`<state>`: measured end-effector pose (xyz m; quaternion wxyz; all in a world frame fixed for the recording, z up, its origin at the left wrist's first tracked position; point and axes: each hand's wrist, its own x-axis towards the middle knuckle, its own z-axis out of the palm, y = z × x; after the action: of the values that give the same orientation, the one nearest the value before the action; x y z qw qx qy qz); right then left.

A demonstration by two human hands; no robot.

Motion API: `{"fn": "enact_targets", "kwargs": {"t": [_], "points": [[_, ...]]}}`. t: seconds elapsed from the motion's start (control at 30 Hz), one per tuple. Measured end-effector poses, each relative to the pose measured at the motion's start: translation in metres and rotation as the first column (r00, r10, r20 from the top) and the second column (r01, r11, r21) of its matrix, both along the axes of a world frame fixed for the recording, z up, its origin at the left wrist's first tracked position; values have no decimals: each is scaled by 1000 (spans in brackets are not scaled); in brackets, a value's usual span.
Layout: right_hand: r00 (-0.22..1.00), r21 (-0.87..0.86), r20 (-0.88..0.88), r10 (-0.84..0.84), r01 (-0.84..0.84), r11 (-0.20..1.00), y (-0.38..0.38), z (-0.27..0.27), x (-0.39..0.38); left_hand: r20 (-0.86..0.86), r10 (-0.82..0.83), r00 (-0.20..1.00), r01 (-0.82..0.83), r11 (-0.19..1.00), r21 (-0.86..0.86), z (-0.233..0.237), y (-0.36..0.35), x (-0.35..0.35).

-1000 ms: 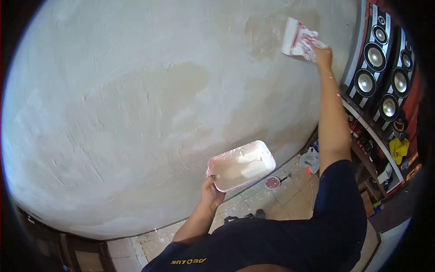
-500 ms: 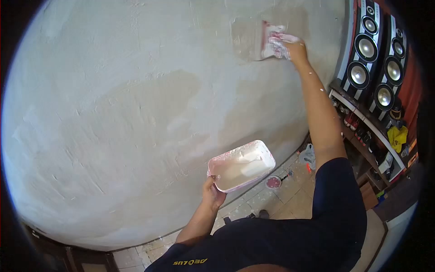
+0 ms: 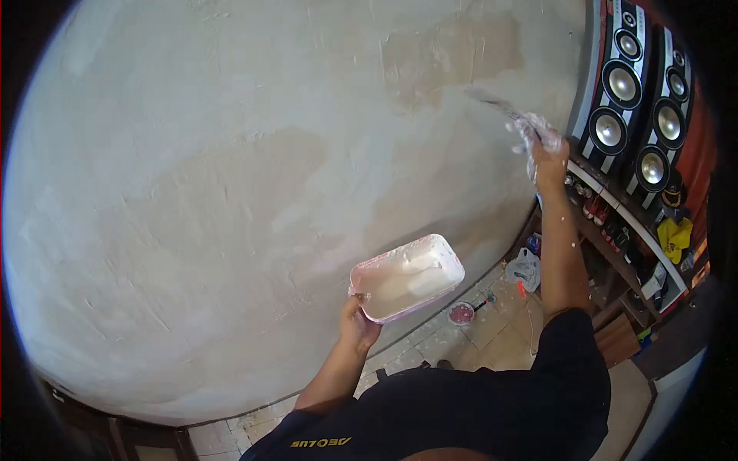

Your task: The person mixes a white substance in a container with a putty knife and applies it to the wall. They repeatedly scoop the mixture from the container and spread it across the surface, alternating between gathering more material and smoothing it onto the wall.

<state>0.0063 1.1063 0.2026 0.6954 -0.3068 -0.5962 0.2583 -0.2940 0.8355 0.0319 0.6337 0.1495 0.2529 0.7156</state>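
My left hand point(image 3: 358, 326) grips a white rectangular tub point(image 3: 419, 303) by its near left corner, thumb over the rim. Pale wet filler point(image 3: 423, 278) lies inside, heaped toward the right end. Smeared with white paste, my right hand point(image 3: 544, 154) is closed round a wide putty knife point(image 3: 492, 100), seen nearly edge-on and blurred. Its blade points up and left, below a darker damp patch on the wall point(image 3: 231, 100). The wall carries a thin, uneven grey-white coat with ridges and beige patches.
Tall speakers point(image 3: 621, 81) stand at the right above a shelf unit point(image 3: 630, 219) holding shoes and a yellow cloth point(image 3: 674, 240). On the tiled floor point(image 3: 492, 338) are a small round pinkish container point(image 3: 461, 313) and a plastic bag point(image 3: 523, 269).
My right hand has drawn the putty knife off the upper wall patch, moving down and right, and turned the blade edge-on. The tub in my left hand has barely shifted.
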Motion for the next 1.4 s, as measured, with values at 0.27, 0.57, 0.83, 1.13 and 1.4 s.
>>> {"fn": "enact_targets", "kwargs": {"t": [0.27, 0.57, 0.83, 1.13, 1.4], "points": [[921, 211, 354, 160, -246, 946, -99, -26, -62, -43, -8, 999, 10, 999, 32, -19, 5, -5], [903, -362, -188, 387, -430, 827, -107, -37, -82, 21, -46, 999, 45, 998, 35, -35, 10, -11], [806, -51, -198, 557, -576, 816, -16, 63, -128, -9, -39, 999, 39, 999, 19, -37, 10, -10], [966, 31, 155, -208, 205, 978, 124, 68, -111, 65, 27, 998, -23, 999, -48, -31, 4, 1], [998, -49, 33, 56, -55, 997, 68, 69, -52, 14, 50, 999, -50, 999, 4, -34, 7, 3]]}}
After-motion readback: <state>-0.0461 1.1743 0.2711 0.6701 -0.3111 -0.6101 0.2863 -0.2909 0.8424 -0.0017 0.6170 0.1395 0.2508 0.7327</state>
